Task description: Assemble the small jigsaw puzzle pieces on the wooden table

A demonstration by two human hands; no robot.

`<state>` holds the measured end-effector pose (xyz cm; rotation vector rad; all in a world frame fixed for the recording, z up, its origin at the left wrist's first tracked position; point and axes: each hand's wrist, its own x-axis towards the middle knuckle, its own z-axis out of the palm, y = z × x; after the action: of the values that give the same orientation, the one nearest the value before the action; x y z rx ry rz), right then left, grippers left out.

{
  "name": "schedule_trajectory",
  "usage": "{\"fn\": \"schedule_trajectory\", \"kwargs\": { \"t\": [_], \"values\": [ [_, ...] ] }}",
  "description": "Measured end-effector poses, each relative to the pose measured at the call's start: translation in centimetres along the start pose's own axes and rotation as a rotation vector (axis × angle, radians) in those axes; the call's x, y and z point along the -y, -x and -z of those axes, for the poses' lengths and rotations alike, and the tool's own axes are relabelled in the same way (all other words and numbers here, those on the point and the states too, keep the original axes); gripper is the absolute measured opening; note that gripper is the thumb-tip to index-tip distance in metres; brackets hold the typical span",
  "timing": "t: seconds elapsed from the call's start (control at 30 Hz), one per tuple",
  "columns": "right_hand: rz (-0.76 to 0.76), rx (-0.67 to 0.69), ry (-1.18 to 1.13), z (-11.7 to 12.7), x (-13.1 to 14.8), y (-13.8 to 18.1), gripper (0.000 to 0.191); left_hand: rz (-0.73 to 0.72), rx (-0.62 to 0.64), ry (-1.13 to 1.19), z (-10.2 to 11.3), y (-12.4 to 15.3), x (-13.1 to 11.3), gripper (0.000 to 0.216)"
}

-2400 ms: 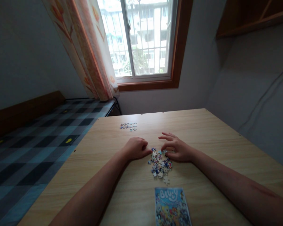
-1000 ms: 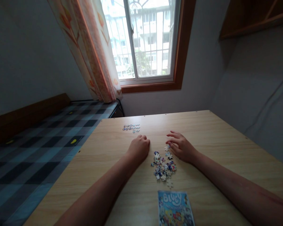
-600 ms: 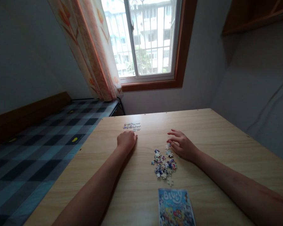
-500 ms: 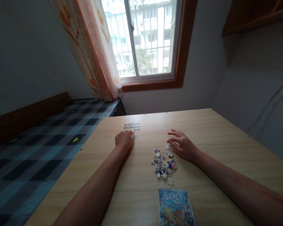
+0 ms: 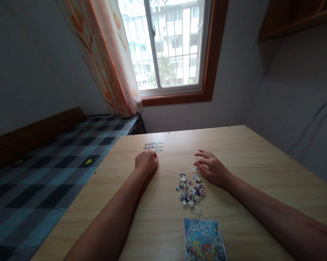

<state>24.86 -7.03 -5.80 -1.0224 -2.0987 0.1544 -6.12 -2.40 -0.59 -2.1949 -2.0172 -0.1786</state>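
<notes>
My left hand [image 5: 146, 160] is closed, thumb and fingers together, low over the far left part of the table. At its fingertips a sliver of a jigsaw puzzle piece [image 5: 157, 157] shows; the rest is hidden by the hand. Just beyond lie several puzzle pieces laid out in rows [image 5: 153, 146]. My right hand [image 5: 211, 168] rests on the table with its fingers apart. Under its fingertips is a loose piece [image 5: 194, 169], at the top of a heap of mixed puzzle pieces [image 5: 191, 192] between my forearms.
A blue picture box or booklet marked "Bluey" [image 5: 205, 239] lies at the near edge of the view. The wooden table [image 5: 247, 156] borders a bed with a checked cover [image 5: 62, 174] on the left. A window and a curtain [image 5: 103, 61] are behind.
My left hand has shifted slightly right and now covers most of the single piece that lay beside it. My right hand stays nearly the same.
</notes>
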Motion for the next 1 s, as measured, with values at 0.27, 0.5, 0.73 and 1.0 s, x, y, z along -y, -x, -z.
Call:
{"fn": "schedule_trajectory", "kwargs": {
  "t": [0.27, 0.5, 0.73, 1.0],
  "values": [
    [0.007, 0.016, 0.022, 0.0, -0.1, 0.1, 0.022, 0.084, -0.058, 0.027, -0.9, -0.7, 2.4, 0.030],
    [-0.003, 0.006, 0.000, 0.0, 0.0, 0.1, 0.018, 0.104, -0.079, 0.055, -1.3, -0.8, 2.6, 0.032],
    [0.007, 0.010, 0.019, 0.1, 0.1, 0.0, 0.020, 0.097, -0.034, 0.001, -1.4, -0.6, 1.6, 0.041],
    [-0.012, 0.009, -0.002, 0.1, 0.1, 0.0, 0.019, 0.089, -0.058, 0.010, -1.5, -0.4, 1.1, 0.041]
  ]
}}
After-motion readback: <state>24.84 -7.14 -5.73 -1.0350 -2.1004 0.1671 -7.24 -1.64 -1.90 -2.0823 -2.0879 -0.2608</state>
